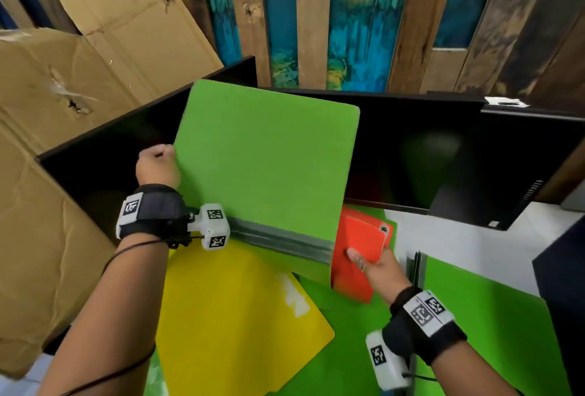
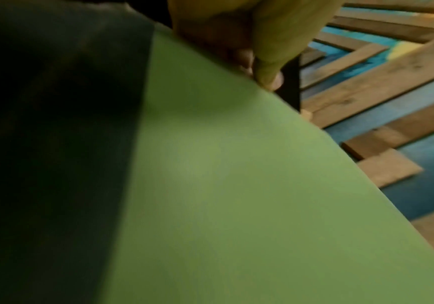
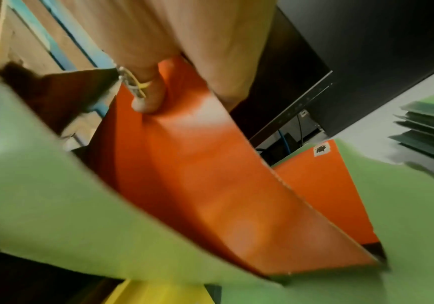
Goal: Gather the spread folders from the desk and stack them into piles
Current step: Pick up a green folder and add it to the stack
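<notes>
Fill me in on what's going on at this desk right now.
A person is gathering folders. The left hand grips a green folder by its edge and holds it raised and tilted above the desk. The right hand grips an orange folder beside it. A yellow folder and more green ones still lie spread below.

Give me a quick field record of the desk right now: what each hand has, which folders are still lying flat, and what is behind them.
left hand: grips the left edge of a raised green folder, tilted up off the desk
right hand: grips an orange folder, lifted at an angle
still flat: yellow folder; another green folder at right
behind: dark monitor
left of desk: cardboard boxes
piles: none seen finished
</notes>
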A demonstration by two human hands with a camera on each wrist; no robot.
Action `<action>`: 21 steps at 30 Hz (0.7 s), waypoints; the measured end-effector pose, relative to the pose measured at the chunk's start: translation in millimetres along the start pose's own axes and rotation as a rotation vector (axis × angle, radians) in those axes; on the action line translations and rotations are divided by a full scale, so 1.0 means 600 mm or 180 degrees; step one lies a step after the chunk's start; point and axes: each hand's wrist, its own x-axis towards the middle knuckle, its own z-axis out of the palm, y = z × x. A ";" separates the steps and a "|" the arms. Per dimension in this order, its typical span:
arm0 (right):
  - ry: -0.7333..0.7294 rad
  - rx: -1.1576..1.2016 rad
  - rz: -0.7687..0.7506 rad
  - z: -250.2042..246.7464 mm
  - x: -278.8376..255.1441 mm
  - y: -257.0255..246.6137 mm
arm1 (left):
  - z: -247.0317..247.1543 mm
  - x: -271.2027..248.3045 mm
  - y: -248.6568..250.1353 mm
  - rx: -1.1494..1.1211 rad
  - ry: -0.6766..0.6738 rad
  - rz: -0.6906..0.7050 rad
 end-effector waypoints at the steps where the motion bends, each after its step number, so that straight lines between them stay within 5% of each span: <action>1: 0.0149 0.0164 0.0009 -0.003 0.007 -0.003 | 0.009 -0.003 0.009 -0.0147 -0.0036 0.0057; 7: 0.0365 0.0500 0.0077 -0.030 0.034 0.002 | 0.013 -0.007 0.040 -0.0101 0.0176 0.0644; 14: -0.1021 -0.0411 0.0604 -0.017 -0.002 0.039 | -0.019 0.050 0.133 -0.0524 0.0402 0.1105; 21: -0.2186 -0.2569 0.0762 0.068 -0.029 0.054 | -0.022 0.029 0.258 -0.0597 0.0519 0.1528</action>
